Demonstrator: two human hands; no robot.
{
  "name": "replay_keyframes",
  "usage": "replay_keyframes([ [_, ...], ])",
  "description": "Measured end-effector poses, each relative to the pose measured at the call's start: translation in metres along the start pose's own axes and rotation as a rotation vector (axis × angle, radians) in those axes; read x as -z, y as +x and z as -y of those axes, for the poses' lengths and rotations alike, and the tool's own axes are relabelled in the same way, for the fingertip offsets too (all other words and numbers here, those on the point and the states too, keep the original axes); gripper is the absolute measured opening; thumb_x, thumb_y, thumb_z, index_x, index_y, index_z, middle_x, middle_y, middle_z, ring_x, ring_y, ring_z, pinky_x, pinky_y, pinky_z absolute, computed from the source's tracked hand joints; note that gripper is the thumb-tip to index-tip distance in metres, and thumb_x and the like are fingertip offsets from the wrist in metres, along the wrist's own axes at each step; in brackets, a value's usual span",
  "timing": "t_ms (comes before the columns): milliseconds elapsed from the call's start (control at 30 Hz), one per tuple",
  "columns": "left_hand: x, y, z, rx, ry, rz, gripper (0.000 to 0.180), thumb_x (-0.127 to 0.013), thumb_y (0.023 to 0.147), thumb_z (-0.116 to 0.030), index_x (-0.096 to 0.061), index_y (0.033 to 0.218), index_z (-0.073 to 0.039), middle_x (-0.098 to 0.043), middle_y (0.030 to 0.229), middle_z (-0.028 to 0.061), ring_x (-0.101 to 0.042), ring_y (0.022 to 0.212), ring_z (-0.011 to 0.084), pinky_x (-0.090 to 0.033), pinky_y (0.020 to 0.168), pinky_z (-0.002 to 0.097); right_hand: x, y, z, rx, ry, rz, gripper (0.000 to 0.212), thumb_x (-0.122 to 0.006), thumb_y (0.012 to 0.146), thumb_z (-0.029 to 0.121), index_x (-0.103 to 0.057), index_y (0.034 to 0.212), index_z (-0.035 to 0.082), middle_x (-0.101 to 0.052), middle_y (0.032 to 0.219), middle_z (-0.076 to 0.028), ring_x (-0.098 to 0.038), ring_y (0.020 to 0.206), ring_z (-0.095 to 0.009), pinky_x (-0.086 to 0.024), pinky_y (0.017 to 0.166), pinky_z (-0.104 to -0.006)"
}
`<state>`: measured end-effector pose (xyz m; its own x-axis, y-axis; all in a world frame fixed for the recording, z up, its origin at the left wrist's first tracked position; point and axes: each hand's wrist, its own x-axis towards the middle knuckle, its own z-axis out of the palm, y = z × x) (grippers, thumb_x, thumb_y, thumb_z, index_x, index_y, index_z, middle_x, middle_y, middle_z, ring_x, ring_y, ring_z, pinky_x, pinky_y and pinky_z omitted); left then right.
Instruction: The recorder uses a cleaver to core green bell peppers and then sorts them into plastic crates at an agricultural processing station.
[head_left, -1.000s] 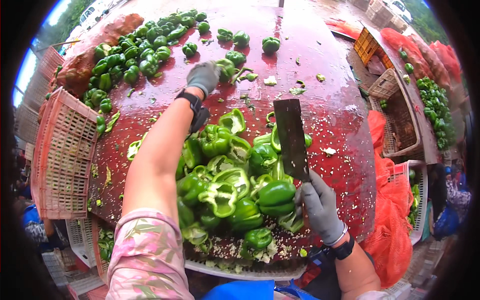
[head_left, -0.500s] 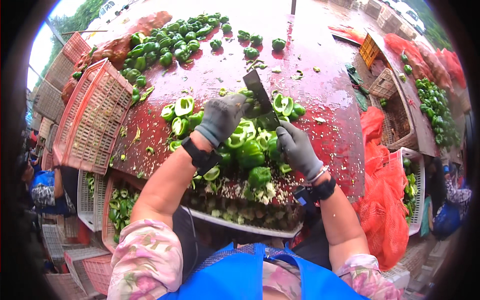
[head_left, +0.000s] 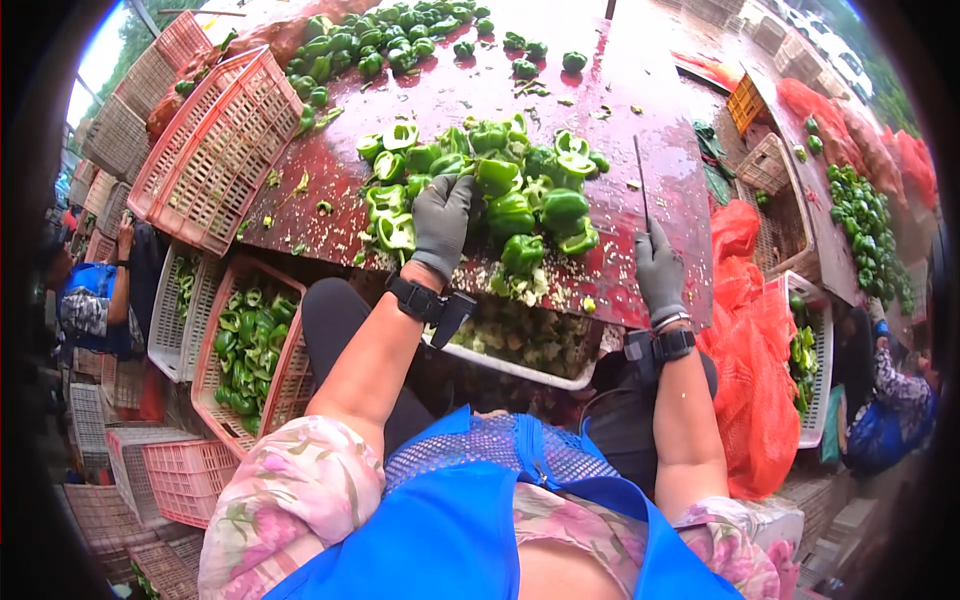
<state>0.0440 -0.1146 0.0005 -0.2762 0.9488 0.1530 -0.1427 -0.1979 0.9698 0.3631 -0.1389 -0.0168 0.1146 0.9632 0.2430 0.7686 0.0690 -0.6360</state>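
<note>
My left hand [head_left: 443, 222], in a grey glove, is closed at the left part of a heap of cut green bell peppers [head_left: 512, 214]. Its curled fingers grip a green bell pepper piece [head_left: 452, 164], mostly covered by the glove. Off to the right of the heap, my gloved right hand [head_left: 660, 272] holds a cleaver [head_left: 641, 178] upright; the blade shows nearly edge-on. Open pepper halves [head_left: 397, 234] lie beside my left hand, their pale insides showing. Seeds and white core bits are scattered around the heap on the red tabletop [head_left: 640, 235].
Whole green peppers [head_left: 400, 40] lie at the table's far side. A pink crate [head_left: 215, 150] leans at its left edge. Below left, another crate [head_left: 300, 290] holds pepper pieces. A white-rimmed bin [head_left: 520, 372] with scraps sits under the front edge. Red mesh sacks [head_left: 760, 400] hang at right.
The cleaver has moved from above the heap to its right, now upright. My left hand has come back toward me onto the heap. The hands are farther apart, and the whole view has shifted.
</note>
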Motion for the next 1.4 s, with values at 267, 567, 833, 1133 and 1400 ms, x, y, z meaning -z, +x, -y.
replay_keyframes([
  [267,-0.032,-0.085,-0.012,0.218,-0.221,0.042,0.014,-0.066,0.097,-0.015,-0.067,0.099,-0.001,-0.068,0.082,0.0006,-0.062,0.065,0.0067,-0.054,0.060,0.0222,0.004,-0.031,-0.013,-0.053,-0.449,0.178,0.054,-0.058,0.095,0.036,-0.050,0.142,0.009,-0.053,0.137,-0.022,-0.054,0.126,-0.036,-0.047,0.101,-0.0455],
  [567,-0.015,-0.150,-0.022,-0.374,0.584,0.446,0.029,-0.070,0.085,-0.011,-0.066,0.113,-0.005,-0.066,0.097,0.0140,-0.065,0.087,0.0256,-0.053,0.079,0.0362,-0.032,-0.080,0.061,0.081,0.939,0.158,0.029,-0.059,0.098,0.018,-0.063,0.121,0.002,-0.057,0.131,-0.012,-0.057,0.115,-0.022,-0.049,0.097,-0.0329],
  [833,0.010,-0.170,-0.002,-0.596,0.801,0.615,0.036,-0.066,0.081,-0.016,-0.060,0.115,-0.010,-0.065,0.098,0.0099,-0.061,0.097,0.0332,-0.045,0.087,0.0459,-0.057,-0.134,0.066,-0.159,1.152,0.455,0.040,-0.055,0.102,0.028,-0.055,0.131,0.001,-0.064,0.115,-0.007,-0.060,0.107,-0.014,-0.048,0.094,-0.0288],
  [1133,0.020,-0.187,0.010,-0.603,1.084,0.548,0.025,-0.060,0.084,-0.018,-0.060,0.106,-0.007,-0.065,0.091,0.0095,-0.062,0.089,0.0290,-0.042,0.086,0.0432,-0.084,-0.156,0.063,-0.251,1.026,0.442,0.031,-0.052,0.105,0.028,-0.062,0.117,0.002,-0.065,0.099,-0.003,-0.062,0.090,-0.013,-0.052,0.077,-0.0275],
  [1400,0.027,-0.184,0.025,-0.374,1.105,0.458,0.027,-0.064,0.084,-0.022,-0.062,0.109,-0.015,-0.068,0.095,0.0078,-0.062,0.094,0.0289,-0.042,0.084,0.0455,-0.127,-0.158,0.054,-0.234,1.074,0.452,0.035,-0.070,0.087,0.005,-0.055,0.118,0.001,-0.065,0.097,-0.008,-0.063,0.088,-0.018,-0.053,0.071,-0.0303],
])
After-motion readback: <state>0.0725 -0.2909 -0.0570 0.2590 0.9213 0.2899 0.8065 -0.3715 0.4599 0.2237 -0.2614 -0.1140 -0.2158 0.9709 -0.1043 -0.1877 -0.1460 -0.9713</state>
